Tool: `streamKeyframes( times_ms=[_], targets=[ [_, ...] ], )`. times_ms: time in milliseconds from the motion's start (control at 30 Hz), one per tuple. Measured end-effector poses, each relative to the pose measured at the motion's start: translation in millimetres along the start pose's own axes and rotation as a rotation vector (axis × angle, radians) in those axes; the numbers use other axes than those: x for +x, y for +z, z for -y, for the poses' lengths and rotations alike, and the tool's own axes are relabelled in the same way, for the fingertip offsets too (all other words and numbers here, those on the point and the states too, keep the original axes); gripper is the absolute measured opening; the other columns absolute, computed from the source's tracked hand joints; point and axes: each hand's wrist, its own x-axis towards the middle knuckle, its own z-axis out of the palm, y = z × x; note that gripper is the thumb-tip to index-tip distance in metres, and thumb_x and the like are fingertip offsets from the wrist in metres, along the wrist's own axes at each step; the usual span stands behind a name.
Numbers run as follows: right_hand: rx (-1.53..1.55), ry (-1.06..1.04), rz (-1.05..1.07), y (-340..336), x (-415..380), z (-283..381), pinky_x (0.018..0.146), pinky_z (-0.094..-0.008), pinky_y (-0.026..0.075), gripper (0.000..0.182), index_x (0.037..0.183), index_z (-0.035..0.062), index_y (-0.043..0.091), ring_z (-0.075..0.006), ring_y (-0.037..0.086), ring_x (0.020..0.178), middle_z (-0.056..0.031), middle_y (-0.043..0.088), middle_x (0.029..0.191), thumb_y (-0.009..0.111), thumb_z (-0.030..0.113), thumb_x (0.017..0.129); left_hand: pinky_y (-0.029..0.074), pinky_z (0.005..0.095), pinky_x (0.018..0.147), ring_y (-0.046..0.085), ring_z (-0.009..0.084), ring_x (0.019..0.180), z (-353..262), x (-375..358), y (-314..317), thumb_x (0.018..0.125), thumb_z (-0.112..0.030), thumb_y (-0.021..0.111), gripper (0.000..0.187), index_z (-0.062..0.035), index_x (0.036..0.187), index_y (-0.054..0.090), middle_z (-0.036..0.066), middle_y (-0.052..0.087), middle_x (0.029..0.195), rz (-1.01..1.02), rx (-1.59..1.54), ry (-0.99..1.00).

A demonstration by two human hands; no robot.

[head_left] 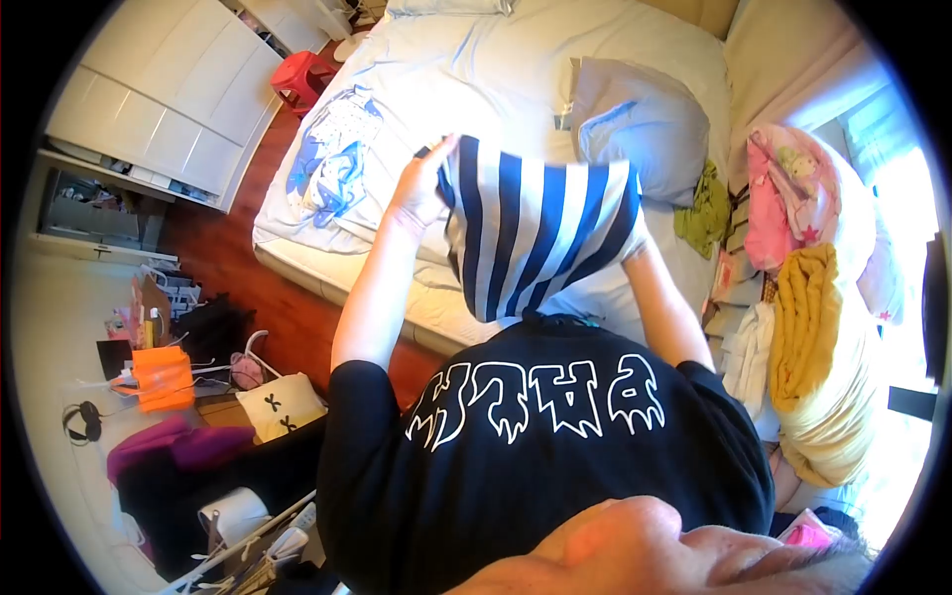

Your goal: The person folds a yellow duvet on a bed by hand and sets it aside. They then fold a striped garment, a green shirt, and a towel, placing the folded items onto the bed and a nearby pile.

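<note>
A cloth with dark navy and white stripes (540, 223) hangs stretched between my two hands, in front of my chest and over the near part of the bed. My left hand (421, 185) is closed on its upper left corner, with the fingers partly behind the fabric. At the right edge, my right hand (635, 241) grips the same cloth, its fingers mostly covered by the folds. Whether the cloth is a garment or a cover, I cannot tell. Crumpled blue-and-white fabric (337, 164) lies on the bed, left of my left hand.
The bed (466, 69) has pale sheets, a grey-blue pillow (645, 129) and a green cloth (702, 213) at its right edge. Pink bedding (793, 193) and a folded mustard blanket (805, 327) are piled at right. A red stool (300, 79) stands beyond the wooden floor (253, 223).
</note>
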Motion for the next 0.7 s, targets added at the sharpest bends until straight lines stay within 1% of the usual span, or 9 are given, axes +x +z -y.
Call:
streamKeyframes(
  times_ms=[100,133,200,267,300,333,367,467,700],
  targets=[
    [0.785,0.147,0.131,-8,-6,-10,0.107,-0.0348,0.024,0.053,0.131,0.0111,0.046,-0.0236,0.042,0.123,-0.0083,0.046,0.134,0.060,0.027,0.082,0.042,0.0358,0.096,0.057,0.0194,0.106,-23,-12,18,0.094,-0.031,0.052,0.038,-0.0007,0.117,0.054,0.011,0.062,0.111,0.129,-0.145,-0.050],
    [0.701,0.154,0.195,-15,-8,-8,0.108,-0.0356,0.023,0.056,0.132,0.0099,0.045,-0.0241,0.040,0.124,-0.0092,0.046,0.135,0.061,0.025,0.081,0.037,0.0369,0.101,0.050,0.0222,0.116,-23,-17,23,0.092,-0.035,0.053,0.050,-0.0001,0.128,0.045,0.013,0.055,0.123,0.193,-0.146,-0.036],
    [0.324,0.017,-0.203,0,-14,2,0.108,-0.0355,0.022,0.058,0.134,0.0066,0.042,-0.0236,0.037,0.128,-0.0113,0.044,0.135,0.061,0.021,0.081,0.034,0.0363,0.104,0.045,0.0230,0.121,23,-18,-6,0.088,-0.028,0.061,0.058,-0.0002,0.133,0.038,0.012,0.048,0.131,0.247,-0.155,-0.078],
    [0.136,0.207,-0.086,-14,-4,17,0.093,-0.0339,0.043,0.041,0.121,0.0020,0.055,-0.0237,0.055,0.108,-0.0117,0.059,0.117,0.061,0.019,0.083,0.034,0.0344,0.104,0.044,0.0207,0.123,54,-38,-6,0.087,-0.008,0.060,0.062,-0.0040,0.140,0.029,0.009,0.046,0.133,0.200,0.294,-0.133],
    [0.813,0.399,-0.057,-31,-6,37,0.086,-0.0319,0.046,0.037,0.116,0.0014,0.058,-0.0216,0.058,0.098,-0.0095,0.062,0.109,0.062,0.018,0.084,0.040,0.0334,0.099,0.050,0.0197,0.115,65,-40,-9,0.079,0.007,0.061,0.062,-0.0044,0.135,0.038,0.008,0.052,0.126,0.118,0.187,-0.204],
    [1.497,0.581,-0.040,-43,-15,53,0.079,-0.0299,0.050,0.033,0.112,0.0009,0.061,-0.0196,0.062,0.089,-0.0074,0.064,0.102,0.064,0.018,0.084,0.047,0.0339,0.091,0.059,0.0196,0.104,63,-38,-12,0.082,0.005,0.058,0.042,-0.0013,0.123,0.050,0.009,0.059,0.115,0.021,0.240,-0.247],
    [1.651,0.670,0.017,-40,-17,40,0.074,-0.0272,0.052,0.030,0.108,0.0006,0.061,-0.0143,0.061,0.083,-0.0058,0.064,0.098,0.066,0.017,0.084,0.049,0.0345,0.087,0.061,0.0200,0.098,56,-34,-15,0.084,0.004,0.057,0.034,0.0003,0.117,0.053,0.010,0.062,0.109,0.036,0.169,-0.264],
    [1.652,0.728,-0.058,-42,-16,29,0.075,-0.0283,0.055,0.028,0.106,0.0010,0.062,-0.0175,0.064,0.082,-0.0094,0.065,0.097,0.068,0.014,0.082,0.051,0.0363,0.084,0.064,0.0223,0.092,31,-22,6,0.087,-0.002,0.052,0.024,0.0037,0.111,0.056,0.012,0.064,0.102,0.080,0.108,-0.206],
    [1.712,0.850,-0.198,-6,-27,27,0.071,-0.0297,0.052,0.016,0.096,0.0025,0.063,-0.0161,0.061,0.077,-0.0062,0.064,0.088,0.062,0.014,0.084,0.048,0.0335,0.084,0.061,0.0222,0.092,110,-14,-43,0.085,-0.003,0.057,0.021,0.0029,0.104,0.058,0.011,0.063,0.097,-0.011,0.103,-0.397]
  ],
)
